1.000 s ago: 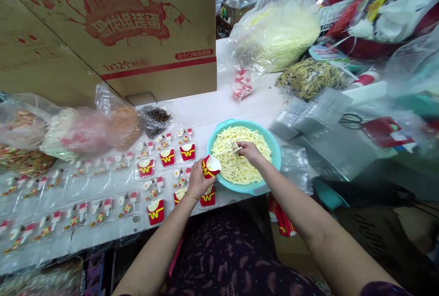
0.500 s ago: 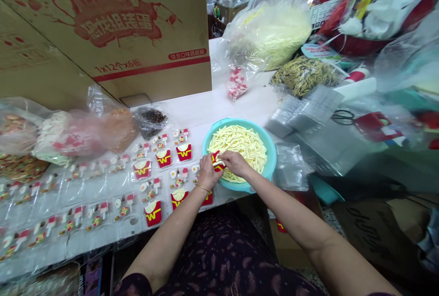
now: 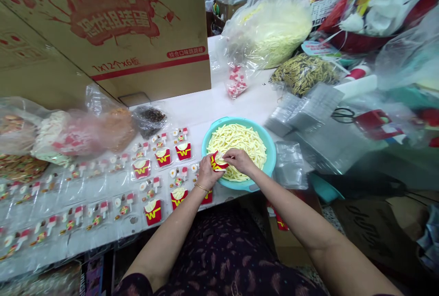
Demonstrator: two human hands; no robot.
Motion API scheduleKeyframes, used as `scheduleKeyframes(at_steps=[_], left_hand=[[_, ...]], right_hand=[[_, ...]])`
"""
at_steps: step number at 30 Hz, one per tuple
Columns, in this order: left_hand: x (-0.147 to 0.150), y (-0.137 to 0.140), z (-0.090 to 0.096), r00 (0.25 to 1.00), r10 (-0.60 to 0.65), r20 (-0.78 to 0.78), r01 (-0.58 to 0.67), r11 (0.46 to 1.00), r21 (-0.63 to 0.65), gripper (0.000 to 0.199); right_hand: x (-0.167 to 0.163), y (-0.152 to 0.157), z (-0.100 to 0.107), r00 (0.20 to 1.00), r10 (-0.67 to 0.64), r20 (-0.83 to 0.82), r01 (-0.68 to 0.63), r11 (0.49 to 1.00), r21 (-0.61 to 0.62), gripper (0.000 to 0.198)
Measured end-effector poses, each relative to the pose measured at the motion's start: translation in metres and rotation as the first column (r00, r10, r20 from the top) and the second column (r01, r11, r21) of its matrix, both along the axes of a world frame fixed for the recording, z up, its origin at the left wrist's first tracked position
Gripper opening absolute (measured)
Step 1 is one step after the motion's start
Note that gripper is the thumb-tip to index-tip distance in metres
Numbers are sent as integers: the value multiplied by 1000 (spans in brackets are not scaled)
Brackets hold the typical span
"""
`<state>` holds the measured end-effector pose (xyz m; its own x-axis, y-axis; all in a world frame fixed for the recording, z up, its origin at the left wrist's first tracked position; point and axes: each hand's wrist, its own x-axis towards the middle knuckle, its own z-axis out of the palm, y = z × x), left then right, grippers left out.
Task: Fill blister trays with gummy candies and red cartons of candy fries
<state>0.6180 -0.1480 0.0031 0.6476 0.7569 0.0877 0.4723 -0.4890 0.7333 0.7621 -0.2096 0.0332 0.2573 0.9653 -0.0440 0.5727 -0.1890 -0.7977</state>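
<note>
My left hand [image 3: 206, 176] is closed on a small red french fry carton [image 3: 217, 162] with a yellow W-like mark, over the near left edge of a turquoise basin [image 3: 273, 158]. My right hand [image 3: 239, 160] is at the carton's top with thumb and fingers pinched together; what lies between them is too small to make out. Pale yellow toy fries [image 3: 240, 138] fill the basin. To the left, more red cartons [image 3: 183, 150] sit in clear packs on the white table [image 3: 192, 110], some with fry pieces showing.
Rows of clear packs with tiny toy foods [image 3: 97, 216] cover the table's left side. Behind them stand bags of small pieces [image 3: 151, 120] and a large cardboard box [image 3: 151, 76]. Rightward are clear plastic sleeves [image 3: 291, 165], scissors [image 3: 343, 114] and a bag of yellow pieces [image 3: 274, 35].
The carton in my left hand has turned so that its front mark shows more. My right hand has shifted slightly right, still pinched at the carton's top.
</note>
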Motion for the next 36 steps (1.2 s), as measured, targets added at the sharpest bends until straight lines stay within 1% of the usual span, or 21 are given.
scheduleKeyframes(at_steps=[2, 4, 6, 7, 8, 10, 12, 13, 15, 17, 20, 22, 24, 25, 27, 29, 31, 32, 33, 35, 36], left_hand=[[3, -3, 0, 1000, -11, -2, 11, 1000, 10, 58], [6, -6, 1, 1000, -17, 6, 17, 1000, 27, 55], [6, -7, 2, 999, -31, 28, 30, 999, 25, 54], [4, -6, 2, 999, -35, 41, 35, 999, 15, 55], [1, -4, 2, 998, -33, 48, 32, 999, 4, 56], [-7, 3, 2, 999, -11, 47, 11, 1000, -13, 58], [-15, 11, 2, 999, 16, 39, -15, 1000, -17, 59], [-19, 14, 1, 999, 26, 38, -25, 1000, -16, 58], [-23, 19, 1, 999, 37, 38, -36, 999, -6, 59], [-24, 22, 1, 998, 49, 33, -49, 999, 10, 60], [-26, 25, 2, 997, 71, 16, -71, 997, 28, 61], [-30, 26, 3, 996, 91, 10, -91, 995, 32, 61], [-35, 26, 4, 995, 95, 9, -95, 995, 29, 61], [-37, 25, 5, 996, 92, 8, -92, 995, 29, 61], [-38, 22, 5, 997, 78, 2, -78, 997, 25, 60], [-35, 18, 5, 999, 52, -10, -52, 998, 24, 60], [-28, 13, 4, 1000, 16, -23, -15, 999, 33, 59], [-24, 11, 4, 1000, -5, -28, 7, 999, 45, 59], [-20, 9, 4, 999, -25, -32, 27, 998, 63, 59], [-15, 6, 5, 998, -50, -34, 53, 993, 101, 59], [-14, 5, 5, 998, -55, -33, 58, 992, 115, 59]], right_hand=[[0, 1, 0, 999, 12, 40, -11, 1000, -13, 13], [1, 3, 3, 994, 105, 22, -103, 993, -61, 14], [5, 2, 8, 970, 224, -95, -232, 969, -83, 14], [9, 1, 10, 955, 250, -157, -263, 962, -68, 14], [13, -2, 10, 953, 231, -196, -244, 969, -45, 15], [19, -10, 7, 983, 69, -171, -75, 997, -32, 19], [18, -18, -3, 994, -100, -34, 96, 991, -93, 19], [14, -21, -9, 989, -139, 50, 144, 979, -141, 20], [1, -22, -22, 969, -132, 207, 182, 953, -241, 25], [-14, -18, -32, 939, -107, 326, 210, 930, -300, 29], [-21, -11, -43, 933, -87, 349, 207, 924, -322, 18], [-12, -12, -45, 966, -133, 220, 200, 927, -318, 13], [3, -16, -44, 964, -264, -13, 245, 913, -327, 10], [10, -19, -42, 930, -336, -150, 273, 904, -330, 10], [19, -23, -35, 812, -423, -403, 313, 897, -311, 16], [20, -24, -26, 698, -420, -580, 326, 908, -265, 22], [14, -20, -16, 655, -378, -654, 313, 924, -220, 25], [10, -18, -11, 679, -356, -642, 303, 933, -196, 24], [5, -15, -7, 739, -327, -589, 290, 944, -161, 22], [-5, -11, -1, 898, -248, -364, 246, 968, -53, 16], [-9, -9, 1, 956, -198, -216, 204, 979, 4, 14]])
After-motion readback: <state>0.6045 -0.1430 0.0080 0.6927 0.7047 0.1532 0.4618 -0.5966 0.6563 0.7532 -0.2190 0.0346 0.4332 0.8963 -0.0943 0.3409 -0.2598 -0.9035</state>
